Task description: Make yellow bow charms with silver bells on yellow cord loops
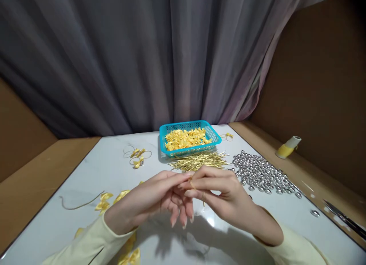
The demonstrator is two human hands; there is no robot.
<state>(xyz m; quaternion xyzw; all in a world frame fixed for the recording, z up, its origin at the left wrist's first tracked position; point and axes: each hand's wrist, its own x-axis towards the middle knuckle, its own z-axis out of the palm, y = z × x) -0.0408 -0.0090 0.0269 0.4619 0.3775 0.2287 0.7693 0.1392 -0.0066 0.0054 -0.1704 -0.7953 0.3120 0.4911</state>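
Note:
My left hand (168,190) and my right hand (220,187) meet fingertip to fingertip over the middle of the table. Thumb and index finger of each are pinched together, while the left hand's other fingers curl loosely below. A tiny gold-yellow piece shows between the fingertips, mostly hidden. Under the right fingers pokes the end of a thin gold tie (204,204). Just behind the hands lies a heap of gold ties (197,161). Beside my left forearm rest several yellow ribbon bows (103,203), partly covered by the arm and sleeve.
A blue basket (162,137) at the back holds many yellow bows. Silver beads (260,171) are heaped at right, near scissors (343,217) and a yellow-white tube (288,147). Looped pieces with bows (137,154) lie at left, near a loose cord (81,206). A grey curtain (137,59) hangs behind.

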